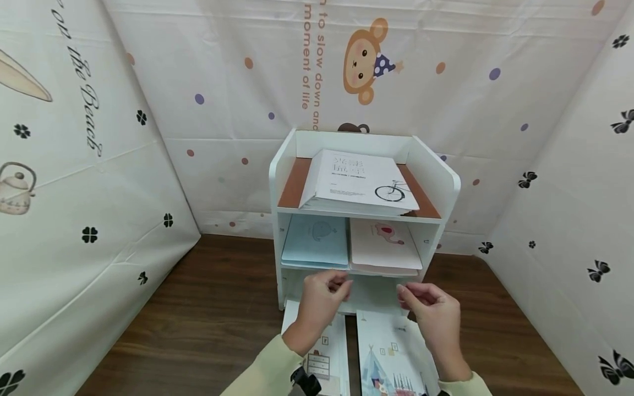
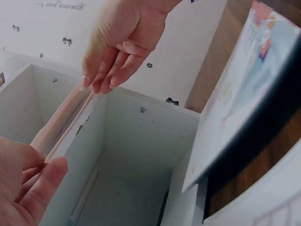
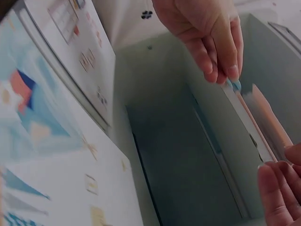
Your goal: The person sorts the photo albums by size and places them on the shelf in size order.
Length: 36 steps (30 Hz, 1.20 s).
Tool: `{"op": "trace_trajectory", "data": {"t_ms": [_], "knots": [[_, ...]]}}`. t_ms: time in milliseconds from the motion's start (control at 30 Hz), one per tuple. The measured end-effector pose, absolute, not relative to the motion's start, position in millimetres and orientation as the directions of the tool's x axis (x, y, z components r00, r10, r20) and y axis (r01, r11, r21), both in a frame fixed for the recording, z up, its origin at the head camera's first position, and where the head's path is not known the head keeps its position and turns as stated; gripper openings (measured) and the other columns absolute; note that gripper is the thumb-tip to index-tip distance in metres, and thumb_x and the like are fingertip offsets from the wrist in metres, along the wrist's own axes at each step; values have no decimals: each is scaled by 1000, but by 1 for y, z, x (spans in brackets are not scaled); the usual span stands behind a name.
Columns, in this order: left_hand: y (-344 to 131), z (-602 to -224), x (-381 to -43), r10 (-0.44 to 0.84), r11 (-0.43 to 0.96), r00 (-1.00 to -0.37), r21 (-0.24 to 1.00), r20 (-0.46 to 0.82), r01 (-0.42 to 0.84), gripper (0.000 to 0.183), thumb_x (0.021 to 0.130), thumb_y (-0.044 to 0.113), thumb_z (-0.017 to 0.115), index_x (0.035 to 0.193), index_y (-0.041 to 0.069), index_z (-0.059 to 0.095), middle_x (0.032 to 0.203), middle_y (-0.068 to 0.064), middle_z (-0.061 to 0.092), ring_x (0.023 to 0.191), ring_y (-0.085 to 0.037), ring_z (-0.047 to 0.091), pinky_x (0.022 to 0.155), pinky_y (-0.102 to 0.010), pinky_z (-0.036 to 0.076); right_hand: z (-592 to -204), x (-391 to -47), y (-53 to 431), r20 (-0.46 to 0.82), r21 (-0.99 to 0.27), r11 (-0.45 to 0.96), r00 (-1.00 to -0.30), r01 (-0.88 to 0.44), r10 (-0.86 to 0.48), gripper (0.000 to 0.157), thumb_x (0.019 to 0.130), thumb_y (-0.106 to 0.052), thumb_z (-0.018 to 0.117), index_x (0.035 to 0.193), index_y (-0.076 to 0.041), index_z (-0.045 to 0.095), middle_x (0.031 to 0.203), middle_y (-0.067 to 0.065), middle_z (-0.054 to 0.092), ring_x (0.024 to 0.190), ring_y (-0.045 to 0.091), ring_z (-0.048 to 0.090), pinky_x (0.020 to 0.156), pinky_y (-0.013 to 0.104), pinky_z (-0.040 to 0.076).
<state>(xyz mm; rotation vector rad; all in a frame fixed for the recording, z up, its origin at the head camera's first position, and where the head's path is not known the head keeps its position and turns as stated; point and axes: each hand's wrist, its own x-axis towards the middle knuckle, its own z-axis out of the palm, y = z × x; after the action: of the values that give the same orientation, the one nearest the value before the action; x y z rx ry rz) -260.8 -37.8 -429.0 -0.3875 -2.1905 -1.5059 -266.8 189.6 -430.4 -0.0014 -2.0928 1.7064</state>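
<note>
My left hand [image 1: 321, 300] is in front of the middle shelf, its loosely curled fingertips close to where a pale blue notebook [image 1: 317, 239] and a pink notebook [image 1: 383, 242] meet. The right hand [image 1: 436, 311] hangs near the pink one's right front corner, fingers bent loosely. In the left wrist view, the pink notebook edge [image 2: 61, 113] runs between my two hands, thumbs on its upper side and fingers lower, by the shelf edge. From the right wrist, a bit of pale blue [image 3: 233, 84] shows at the left fingertips.
The white shelf unit [image 1: 354, 140] carries white books [image 1: 361, 181] on its top level. Under the notebooks is a hollow lower compartment [image 3: 174, 141]. Two white panels with printed drawings, a left one [image 1: 337, 335] and a right one [image 1: 383, 341], extend toward me over the dark wooden surface [image 1: 223, 308].
</note>
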Motion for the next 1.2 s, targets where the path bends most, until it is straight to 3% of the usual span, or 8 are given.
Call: {"op": "trace_trajectory", "data": {"t_ms": [300,533,833,1200], "knots": [[-54,-436,-243,23,414,-871,788,491,456,9,93,10,75,102,8,78,86,-2,76,71,-1,69,65,-17,59,-433,-243,167,170,-977,142,-982,-158,82,22,85,-7,83,100,7,74,88,13,79,75,19,78,70,30,65],[-68,-443,-227,46,503,-878,748,477,433,6,93,11,76,98,12,78,87,3,75,76,0,66,68,-18,59,-437,-228,157,34,-998,42,-997,-37,-74,25,88,-3,79,108,11,71,101,26,75,87,29,78,76,35,65],[-85,-458,-208,71,560,-879,711,471,426,10,89,8,77,100,10,77,93,-1,75,82,-11,68,71,-24,60,-444,-215,161,-162,-982,-32,-915,187,-370,53,99,-21,70,135,15,54,120,15,74,108,23,74,94,35,61],[-104,-467,-189,89,525,-932,779,350,343,18,92,16,76,108,8,75,102,-5,69,92,-21,64,75,-27,57,-447,-208,163,-275,-932,-74,-828,354,-489,60,105,-25,60,144,17,40,134,21,66,120,27,68,103,42,56]]}}
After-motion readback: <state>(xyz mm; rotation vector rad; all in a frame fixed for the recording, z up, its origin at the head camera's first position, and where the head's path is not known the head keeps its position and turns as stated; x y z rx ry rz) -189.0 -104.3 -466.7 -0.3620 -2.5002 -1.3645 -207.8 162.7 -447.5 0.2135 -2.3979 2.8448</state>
